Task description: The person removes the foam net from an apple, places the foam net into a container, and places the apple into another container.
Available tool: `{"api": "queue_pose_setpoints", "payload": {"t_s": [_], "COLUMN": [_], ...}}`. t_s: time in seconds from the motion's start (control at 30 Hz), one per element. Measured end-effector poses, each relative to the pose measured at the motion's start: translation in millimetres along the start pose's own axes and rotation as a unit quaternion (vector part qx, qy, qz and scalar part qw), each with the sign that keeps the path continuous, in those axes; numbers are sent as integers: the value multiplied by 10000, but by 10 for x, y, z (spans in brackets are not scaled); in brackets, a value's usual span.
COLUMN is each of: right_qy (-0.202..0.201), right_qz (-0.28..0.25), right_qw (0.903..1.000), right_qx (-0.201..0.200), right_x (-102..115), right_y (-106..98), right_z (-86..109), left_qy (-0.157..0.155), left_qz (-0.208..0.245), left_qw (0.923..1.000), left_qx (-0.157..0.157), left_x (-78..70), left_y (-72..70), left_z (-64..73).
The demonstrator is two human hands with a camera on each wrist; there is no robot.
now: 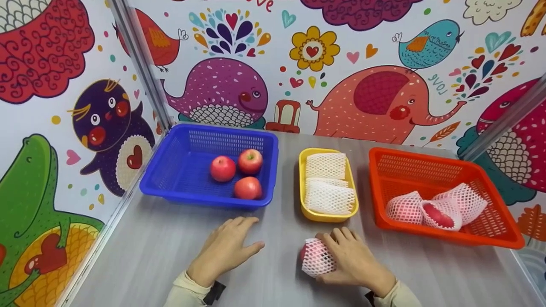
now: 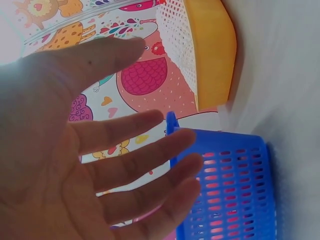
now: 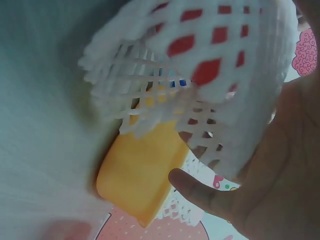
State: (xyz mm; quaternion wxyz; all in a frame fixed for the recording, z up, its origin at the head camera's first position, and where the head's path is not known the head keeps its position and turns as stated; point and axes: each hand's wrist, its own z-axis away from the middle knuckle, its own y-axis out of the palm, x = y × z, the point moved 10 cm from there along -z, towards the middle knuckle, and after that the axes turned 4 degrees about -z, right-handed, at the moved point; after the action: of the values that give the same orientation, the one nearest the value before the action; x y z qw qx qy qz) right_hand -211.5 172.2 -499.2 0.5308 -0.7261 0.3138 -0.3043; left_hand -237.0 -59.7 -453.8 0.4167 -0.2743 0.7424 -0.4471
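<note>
My right hand (image 1: 356, 260) grips an apple in a white foam net (image 1: 318, 258) low over the grey table, in front of the yellow basket. Red skin shows through the mesh, and in the right wrist view the foam net (image 3: 225, 95) flares out past the apple at one end. My left hand (image 1: 226, 247) is held with spread fingers in front of the blue basket (image 1: 209, 202) and holds nothing. In the left wrist view its palm (image 2: 45, 165) faces the camera. Three bare apples (image 1: 222, 169) lie at the right side of the blue basket.
Foam nets (image 1: 329, 196) lie flat in two piles inside the small yellow basket (image 1: 328, 218) at the middle. To the right, a red basket (image 1: 448, 238) holds three netted apples (image 1: 405, 208). Patterned wall panels (image 1: 281, 51) close off the table's back and left side.
</note>
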Motion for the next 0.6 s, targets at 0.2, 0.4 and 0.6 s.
{"api": "queue_pose_setpoints", "payload": {"t_s": [0.2,0.4,0.6], "right_qy": [22,-6,-180], "right_qz": [-197,-384,-403], "right_qw": [9997,9992,9987], "right_qx": [133,117,-245], "right_x": [5,24,90], "right_y": [33,21,-110], "right_z": [-11,-23,-68], "left_qy": [-56,47,248], "left_qz": [-2,30,100], "left_qw": [9998,9997,9996], "left_qx": [174,245,123], "left_x": [-3,-56,-155], "left_y": [56,132,254], "left_z": [-14,-23,-60]}}
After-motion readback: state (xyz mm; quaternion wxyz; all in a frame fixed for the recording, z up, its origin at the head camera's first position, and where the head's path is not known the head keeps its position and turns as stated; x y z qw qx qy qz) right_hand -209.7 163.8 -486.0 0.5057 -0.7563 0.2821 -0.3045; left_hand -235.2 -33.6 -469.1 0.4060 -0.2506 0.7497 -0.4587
